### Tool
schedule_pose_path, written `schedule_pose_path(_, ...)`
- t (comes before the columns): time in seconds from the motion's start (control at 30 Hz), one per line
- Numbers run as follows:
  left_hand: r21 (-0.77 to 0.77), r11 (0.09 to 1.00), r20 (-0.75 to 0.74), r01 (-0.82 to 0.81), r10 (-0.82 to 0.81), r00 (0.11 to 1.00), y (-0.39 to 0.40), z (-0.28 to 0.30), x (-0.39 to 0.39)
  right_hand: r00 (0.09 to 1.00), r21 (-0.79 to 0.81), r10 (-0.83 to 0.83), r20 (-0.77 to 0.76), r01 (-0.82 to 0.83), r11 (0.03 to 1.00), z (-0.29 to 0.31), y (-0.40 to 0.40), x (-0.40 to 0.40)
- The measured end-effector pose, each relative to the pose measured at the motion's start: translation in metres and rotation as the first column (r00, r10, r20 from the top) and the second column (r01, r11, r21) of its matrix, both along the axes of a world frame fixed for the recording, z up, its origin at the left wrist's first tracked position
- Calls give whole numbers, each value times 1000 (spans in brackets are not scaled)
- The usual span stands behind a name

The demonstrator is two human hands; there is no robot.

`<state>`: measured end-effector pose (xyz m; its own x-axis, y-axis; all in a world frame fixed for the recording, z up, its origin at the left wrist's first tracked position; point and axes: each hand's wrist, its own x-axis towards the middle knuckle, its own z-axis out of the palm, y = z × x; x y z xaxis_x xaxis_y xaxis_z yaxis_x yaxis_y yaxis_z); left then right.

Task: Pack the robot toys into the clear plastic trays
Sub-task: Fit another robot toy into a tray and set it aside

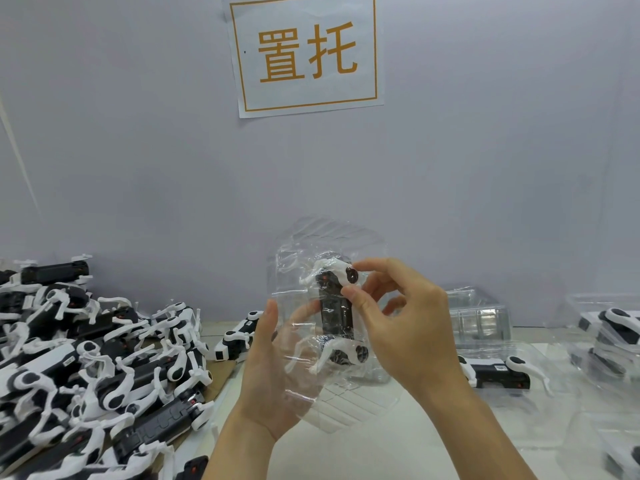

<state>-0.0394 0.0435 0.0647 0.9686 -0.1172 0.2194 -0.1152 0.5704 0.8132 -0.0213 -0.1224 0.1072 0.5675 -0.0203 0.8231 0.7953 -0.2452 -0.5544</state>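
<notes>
Hands meet at centre frame: the left hand [268, 368] cradles a clear tray [311, 327] from beneath with fingers loosely curved behind it, while the right hand [405, 327] pinches the toy [337, 313] with thumb and fingertips, pressing it into the tray's cavity. Seating looks like the step in hand; next, I judge, the legs must settle into their recesses before the tray goes to the packed trays [498, 372] at lower and middle right. Farther off, a pile of loose toys [90, 362] fills the lower left, and a sign [306, 53] hangs on the wall at upper centre.
</notes>
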Motion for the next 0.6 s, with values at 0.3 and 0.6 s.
schedule_pose_path(0.3, -187, 961, -82, -204, 192, 978, 0, 1, 1, 992, -219, 87, -89, -105, 970, -3, 4, -6)
schedule_pose_path(0.6, -313, 934, -80, -173, 156, 985, 2, 1, 1, 993, -281, 68, -101, -94, 955, -4, 7, -6)
